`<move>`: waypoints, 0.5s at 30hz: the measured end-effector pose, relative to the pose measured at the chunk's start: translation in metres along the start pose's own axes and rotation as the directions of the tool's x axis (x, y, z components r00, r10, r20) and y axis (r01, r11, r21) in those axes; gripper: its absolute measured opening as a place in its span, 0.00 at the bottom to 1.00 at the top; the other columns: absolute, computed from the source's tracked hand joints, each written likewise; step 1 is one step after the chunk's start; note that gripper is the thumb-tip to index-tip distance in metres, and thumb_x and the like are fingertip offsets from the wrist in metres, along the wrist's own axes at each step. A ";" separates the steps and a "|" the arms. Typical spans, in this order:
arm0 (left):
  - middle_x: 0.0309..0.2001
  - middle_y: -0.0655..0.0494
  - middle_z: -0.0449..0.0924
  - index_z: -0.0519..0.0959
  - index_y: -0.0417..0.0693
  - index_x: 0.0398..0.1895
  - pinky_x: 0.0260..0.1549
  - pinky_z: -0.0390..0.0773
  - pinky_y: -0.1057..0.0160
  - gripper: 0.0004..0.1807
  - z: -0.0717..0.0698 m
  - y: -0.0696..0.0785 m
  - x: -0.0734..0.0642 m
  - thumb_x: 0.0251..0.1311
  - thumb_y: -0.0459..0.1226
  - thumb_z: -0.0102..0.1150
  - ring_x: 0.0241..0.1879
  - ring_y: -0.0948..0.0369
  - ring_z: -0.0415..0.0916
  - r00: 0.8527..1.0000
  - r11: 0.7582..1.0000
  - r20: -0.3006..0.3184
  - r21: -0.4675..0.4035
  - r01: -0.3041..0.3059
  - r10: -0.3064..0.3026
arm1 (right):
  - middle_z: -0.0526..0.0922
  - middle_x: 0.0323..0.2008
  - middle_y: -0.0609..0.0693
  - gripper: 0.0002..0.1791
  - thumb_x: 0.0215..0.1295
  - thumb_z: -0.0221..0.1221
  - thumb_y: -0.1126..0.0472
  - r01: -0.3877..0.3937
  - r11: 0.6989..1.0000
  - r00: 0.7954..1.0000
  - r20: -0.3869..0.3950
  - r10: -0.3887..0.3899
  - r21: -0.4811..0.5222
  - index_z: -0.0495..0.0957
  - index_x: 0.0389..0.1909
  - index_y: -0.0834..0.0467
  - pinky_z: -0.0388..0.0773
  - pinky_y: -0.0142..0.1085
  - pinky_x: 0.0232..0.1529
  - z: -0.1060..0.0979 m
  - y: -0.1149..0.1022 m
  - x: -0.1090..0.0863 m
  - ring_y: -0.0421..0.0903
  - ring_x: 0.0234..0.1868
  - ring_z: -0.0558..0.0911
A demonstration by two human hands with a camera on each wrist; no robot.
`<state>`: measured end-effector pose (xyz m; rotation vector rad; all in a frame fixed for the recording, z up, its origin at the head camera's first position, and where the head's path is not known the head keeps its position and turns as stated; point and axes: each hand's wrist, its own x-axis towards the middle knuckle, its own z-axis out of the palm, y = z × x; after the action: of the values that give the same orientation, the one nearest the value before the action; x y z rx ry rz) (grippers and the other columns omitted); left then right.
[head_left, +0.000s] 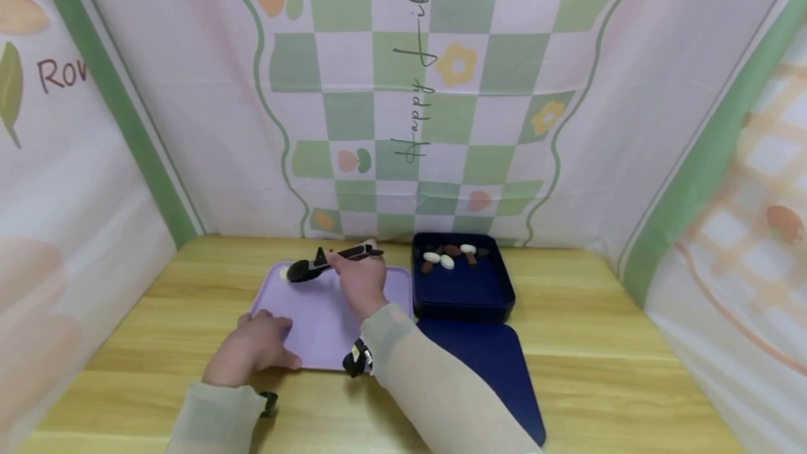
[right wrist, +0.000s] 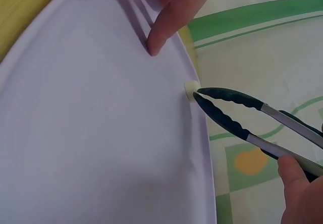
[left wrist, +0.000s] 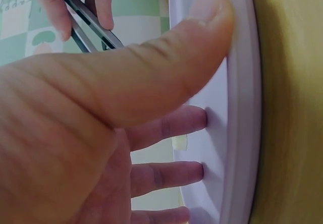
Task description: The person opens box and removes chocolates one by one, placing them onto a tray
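My right hand (head_left: 362, 282) grips a pair of tongs (right wrist: 224, 120) with metal arms and dark scalloped tips. The tong tips come together at a small pale, rounded piece (right wrist: 191, 89) by the rim of a lilac tray (head_left: 328, 335); whether they pinch it firmly I cannot tell. At the tray's near left corner rests my left hand (head_left: 255, 345), fingers extended onto the tray's surface. Its thumb (left wrist: 212, 17) lies across the near rim in the left wrist view.
Right of the tray stands a navy box (head_left: 463, 310) with several white and brown pieces (head_left: 447, 262) near its back. A flat navy lid (head_left: 479, 349) lies in front of it, partly under the right forearm. A printed cloth (head_left: 403, 90) hangs behind the wooden table (head_left: 599, 356).
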<state>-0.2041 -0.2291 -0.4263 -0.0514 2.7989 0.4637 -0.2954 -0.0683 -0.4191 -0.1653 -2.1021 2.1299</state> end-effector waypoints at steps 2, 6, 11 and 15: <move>0.61 0.28 0.67 0.77 0.39 0.63 0.53 0.69 0.30 0.45 0.000 0.000 0.001 0.42 0.52 0.79 0.59 0.31 0.61 1.000 1.000 -0.002 0.007 -0.008 0.008 | 0.84 0.30 0.49 0.18 0.52 0.76 0.61 0.005 1.000 1.000 0.006 -0.005 0.002 0.75 0.36 0.57 0.83 0.39 0.34 -0.002 0.000 0.000 0.45 0.32 0.83; 0.60 0.28 0.68 0.76 0.38 0.63 0.53 0.69 0.31 0.45 0.000 0.000 0.000 0.43 0.52 0.79 0.58 0.30 0.62 1.000 1.000 -0.006 0.014 -0.028 0.028 | 0.84 0.29 0.49 0.18 0.50 0.76 0.62 0.030 0.999 0.999 -0.014 -0.029 0.014 0.76 0.35 0.57 0.83 0.39 0.33 -0.008 -0.002 0.004 0.45 0.31 0.83; 0.58 0.29 0.70 0.76 0.37 0.62 0.54 0.68 0.31 0.44 -0.001 0.001 0.000 0.43 0.52 0.79 0.57 0.30 0.62 0.999 0.998 -0.008 0.029 -0.048 0.048 | 0.82 0.26 0.48 0.19 0.49 0.77 0.60 0.117 0.993 0.993 -0.022 -0.117 -0.034 0.75 0.32 0.57 0.81 0.37 0.30 -0.026 -0.011 0.012 0.44 0.27 0.80; 0.57 0.28 0.70 0.77 0.38 0.62 0.54 0.68 0.31 0.44 -0.002 0.001 -0.002 0.43 0.51 0.79 0.57 0.30 0.62 0.999 0.998 -0.004 0.032 -0.051 0.052 | 0.81 0.26 0.48 0.20 0.49 0.77 0.56 0.250 0.949 0.968 0.019 -0.251 -0.192 0.73 0.31 0.55 0.80 0.38 0.29 -0.065 -0.029 0.020 0.45 0.25 0.79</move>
<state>-0.2029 -0.2286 -0.4231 0.0266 2.8174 0.4310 -0.3027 0.0000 -0.3909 0.0729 -2.1919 1.7810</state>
